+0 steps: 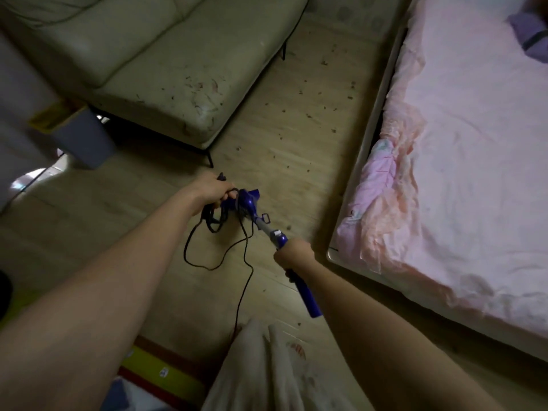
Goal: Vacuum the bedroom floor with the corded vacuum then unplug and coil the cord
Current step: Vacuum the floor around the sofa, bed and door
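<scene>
1. Head view looks down on a wooden floor (166,271) with both bare arms reaching in from the lower edge toward the middle of the frame.
2. Left hand (212,191), just above centre, has its fingers curled round a bunch of loops of the black cord (218,247); more cord hangs from the fist, lies in a loose loop on the floor below it, and one strand runs down toward the bottom of the frame.
3. Right hand (293,253), a little right of centre, is closed tight round the blue handle of the vacuum (252,204); the handle's end sticks out below the fist, toward the lower right.
4. From that fist the vacuum's grey and blue body slants up and to the left, so that its upper end lies just beside the left hand. Whether the two touch cannot be told.
5. Small dark crumbs of dirt (308,115) are scattered over the floor in the upper middle of the frame, between the couch and the bed.
6. A pale couch (166,60) on thin dark legs fills the upper left; its seat is marked with specks.
7. A bed (462,149) with a wrinkled pink sheet fills the right side, with a purple pillow (530,34) in the upper right corner.
8. A grey bin (86,134) stands at the left, beside the couch.
</scene>
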Motion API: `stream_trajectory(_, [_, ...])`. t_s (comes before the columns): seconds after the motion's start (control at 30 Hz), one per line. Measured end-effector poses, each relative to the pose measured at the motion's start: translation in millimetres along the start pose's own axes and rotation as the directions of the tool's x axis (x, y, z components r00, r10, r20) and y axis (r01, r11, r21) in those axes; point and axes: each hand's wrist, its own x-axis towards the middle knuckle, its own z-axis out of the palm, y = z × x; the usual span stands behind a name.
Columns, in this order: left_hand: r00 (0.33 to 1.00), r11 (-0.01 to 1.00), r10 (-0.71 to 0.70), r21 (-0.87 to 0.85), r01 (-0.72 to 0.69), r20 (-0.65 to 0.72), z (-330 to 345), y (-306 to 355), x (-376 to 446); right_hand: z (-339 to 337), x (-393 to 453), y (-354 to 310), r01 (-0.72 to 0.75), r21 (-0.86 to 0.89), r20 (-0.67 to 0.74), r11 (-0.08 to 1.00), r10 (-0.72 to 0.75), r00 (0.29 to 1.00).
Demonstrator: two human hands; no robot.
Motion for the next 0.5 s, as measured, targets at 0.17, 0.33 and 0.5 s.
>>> stream_trajectory(0.17, [0.999,0.999,-0.034,-0.030,0.034,0.007,-16.3,-20.6,7.9,1.5,0.4,-24.1,0.035,-0.096,0.081,0.995,-0.027,0.996])
stream_trajectory(0.33, [0.998,0.995,-0.023,-0.096,0.018,-0.056,-23.3,-17.4,11.0,-24.8,-18.5,-37.0,0.063,-0.214,0.115,0.975,-0.039,0.993])
stream_trajectory(0.5, [0.998,0.984,-0.017,-0.176,0.007,-0.057,-12.0,-5.5,6.7,-50.9,-23.5,-22.3,0.018,-0.223,0.105,0.975,0.006,0.994])
